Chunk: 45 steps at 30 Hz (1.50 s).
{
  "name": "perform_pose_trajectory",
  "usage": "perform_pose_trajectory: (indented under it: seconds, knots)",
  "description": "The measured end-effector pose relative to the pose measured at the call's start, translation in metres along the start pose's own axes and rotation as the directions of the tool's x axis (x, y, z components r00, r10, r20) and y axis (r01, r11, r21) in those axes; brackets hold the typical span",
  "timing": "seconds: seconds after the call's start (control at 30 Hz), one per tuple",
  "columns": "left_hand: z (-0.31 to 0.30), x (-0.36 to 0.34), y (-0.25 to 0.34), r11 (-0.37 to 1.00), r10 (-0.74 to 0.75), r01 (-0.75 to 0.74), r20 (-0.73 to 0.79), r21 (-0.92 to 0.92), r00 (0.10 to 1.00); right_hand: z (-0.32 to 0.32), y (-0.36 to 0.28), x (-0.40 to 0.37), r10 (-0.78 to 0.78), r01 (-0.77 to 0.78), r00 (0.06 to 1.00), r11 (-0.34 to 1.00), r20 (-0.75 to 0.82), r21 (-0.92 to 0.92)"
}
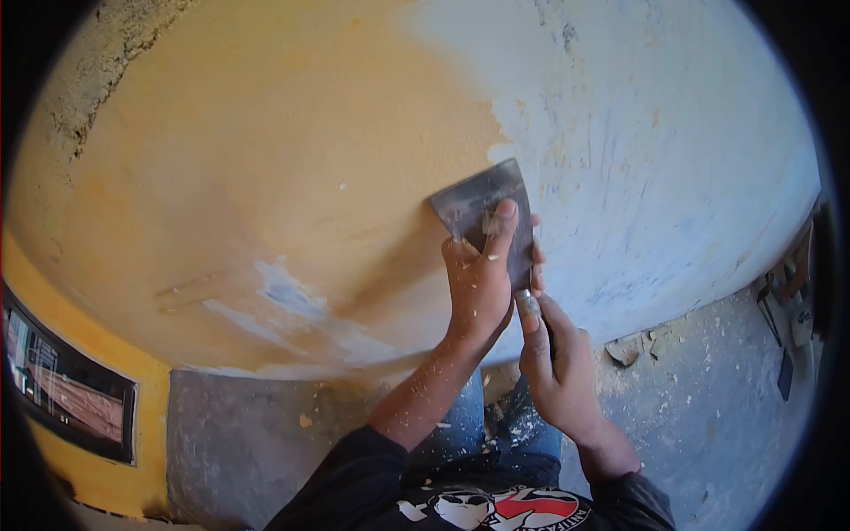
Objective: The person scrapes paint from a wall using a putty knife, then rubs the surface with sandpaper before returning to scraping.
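A wide metal scraper point(478, 202) lies flat against a wall point(266, 159) at the border between yellow paint and bare whitish plaster. My left hand point(478, 283) presses on the blade, thumb up along it and fingers wrapped around its far edge. Below, my right hand point(553, 363) grips the scraper's handle, which is mostly hidden in the fist. Paint flakes speck my left forearm and hand.
The wall's right part point(673, 150) is scraped to white. A scraped patch point(292, 301) shows lower left. Paint chips litter the grey concrete floor point(708, 416). A dark-framed opening point(62, 389) is at the left, and tools point(792, 310) lean at the right edge.
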<state>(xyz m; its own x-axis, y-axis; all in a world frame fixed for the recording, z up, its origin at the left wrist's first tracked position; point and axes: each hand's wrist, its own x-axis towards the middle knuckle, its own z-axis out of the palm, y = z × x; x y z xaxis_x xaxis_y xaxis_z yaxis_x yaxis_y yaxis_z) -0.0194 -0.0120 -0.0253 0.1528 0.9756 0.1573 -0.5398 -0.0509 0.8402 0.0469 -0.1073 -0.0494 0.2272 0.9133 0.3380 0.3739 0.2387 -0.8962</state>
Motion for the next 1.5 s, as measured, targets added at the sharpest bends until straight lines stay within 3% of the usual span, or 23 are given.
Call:
perform_pose_trajectory:
  seconds: [0.07, 0.13, 0.2, 0.27, 0.33, 0.47, 0.53, 0.6, 0.63, 0.73, 0.87, 0.9, 0.93, 1.0, 1.07, 1.1, 1.13, 1.2, 1.33, 1.4, 1.5]
  knots:
    - [-0.007, 0.008, -0.001, 0.999, 0.003, -0.004, 0.034, 0.032, 0.999, 0.004, 0.009, 0.0, 0.009, -0.009, 1.0, 0.998, 0.001, 0.058]
    - [-0.007, 0.013, 0.013, 0.994, -0.108, 0.106, 0.1, 0.022, 0.989, -0.003, -0.005, 0.004, 0.069, -0.069, 0.995, 0.998, 0.074, 0.004]
    - [-0.004, 0.009, 0.01, 0.997, -0.082, 0.083, 0.113, -0.004, 0.99, -0.004, -0.008, 0.005, 0.076, -0.079, 0.996, 0.995, 0.049, 0.068]
    - [0.003, 0.003, 0.001, 1.0, -0.013, 0.014, 0.026, -0.025, 1.0, -0.004, -0.003, 0.005, 0.089, -0.093, 0.995, 0.992, 0.048, 0.087]
    - [0.0, 0.011, 0.007, 1.0, -0.015, 0.015, 0.045, -0.01, 0.999, 0.002, 0.004, 0.011, -0.064, 0.066, 0.997, 0.996, -0.042, 0.054]
    - [-0.001, 0.011, 0.012, 0.999, 0.02, -0.014, 0.11, -0.052, 0.994, -0.006, -0.003, 0.008, 0.058, -0.062, 0.995, 0.997, 0.078, 0.043]
    - [-0.003, 0.001, -0.001, 1.0, 0.023, -0.023, -0.003, -0.018, 1.0, -0.002, -0.001, 0.004, 0.056, -0.059, 0.996, 0.998, 0.07, 0.038]
    - [-0.01, 0.008, 0.006, 0.999, -0.019, 0.018, 0.022, 0.028, 1.0, 0.01, 0.012, 0.009, -0.071, 0.072, 0.997, 0.997, -0.024, 0.028]
    - [-0.007, 0.014, 0.021, 1.0, -0.014, 0.014, 0.067, 0.002, 0.998, 0.004, -0.001, 0.017, -0.026, 0.025, 0.998, 0.999, 0.056, 0.024]
    - [-0.007, 0.012, 0.025, 0.999, 0.016, -0.011, 0.127, -0.044, 0.992, -0.001, -0.014, 0.013, 0.034, -0.034, 0.996, 0.999, 0.088, -0.007]
    - [-0.02, 0.0, -0.012, 0.999, 0.025, -0.024, -0.013, 0.039, 1.0, 0.02, 0.031, -0.012, -0.005, 0.005, 1.0, 0.998, 0.008, 0.062]
    - [-0.023, 0.005, -0.005, 0.998, 0.024, -0.025, 0.028, 0.049, 0.999, 0.03, 0.04, -0.002, -0.281, 0.281, 0.953, 0.959, -0.112, -0.018]
    - [-0.024, 0.009, 0.002, 0.998, 0.021, -0.025, 0.065, 0.058, 0.998, 0.025, 0.026, 0.006, -0.261, 0.261, 0.96, 0.965, -0.103, -0.012]
    - [-0.018, 0.011, 0.012, 0.999, 0.041, -0.042, 0.048, 0.019, 0.998, 0.008, -0.012, 0.019, 0.074, -0.075, 0.99, 0.997, 0.116, 0.002]
    - [-0.02, 0.008, 0.01, 0.999, -0.002, 0.002, 0.002, 0.043, 1.0, 0.015, 0.009, 0.004, -0.013, 0.013, 0.996, 1.0, 0.088, -0.006]
    - [-0.032, 0.0, -0.005, 0.999, -0.05, 0.049, 0.047, 0.024, 0.998, 0.027, 0.036, -0.011, -0.106, 0.106, 0.994, 0.993, 0.008, -0.042]
    - [-0.04, -0.008, -0.025, 0.998, -0.022, 0.023, -0.028, 0.05, 0.999, 0.037, 0.056, -0.023, -0.197, 0.191, 0.978, 0.978, -0.066, -0.088]
    - [-0.068, -0.016, -0.051, 0.993, -0.098, 0.099, -0.022, 0.072, 0.995, 0.046, 0.073, -0.042, 0.111, -0.115, 0.993, 0.989, 0.047, 0.097]
    - [-0.105, -0.023, -0.076, 0.983, -0.16, 0.162, -0.031, 0.086, 0.987, 0.058, 0.111, -0.052, 0.105, -0.113, 0.989, 0.992, 0.108, 0.063]
    - [-0.116, -0.03, -0.084, 0.98, -0.167, 0.168, -0.018, 0.103, 0.986, 0.06, 0.117, -0.056, 0.238, -0.353, 0.893, 0.896, 0.381, 0.268]
    - [-0.123, -0.039, -0.091, 0.97, -0.184, 0.186, -0.023, 0.157, 0.983, 0.072, 0.119, -0.064, 0.249, -0.42, 0.889, 0.779, 0.385, 0.465]
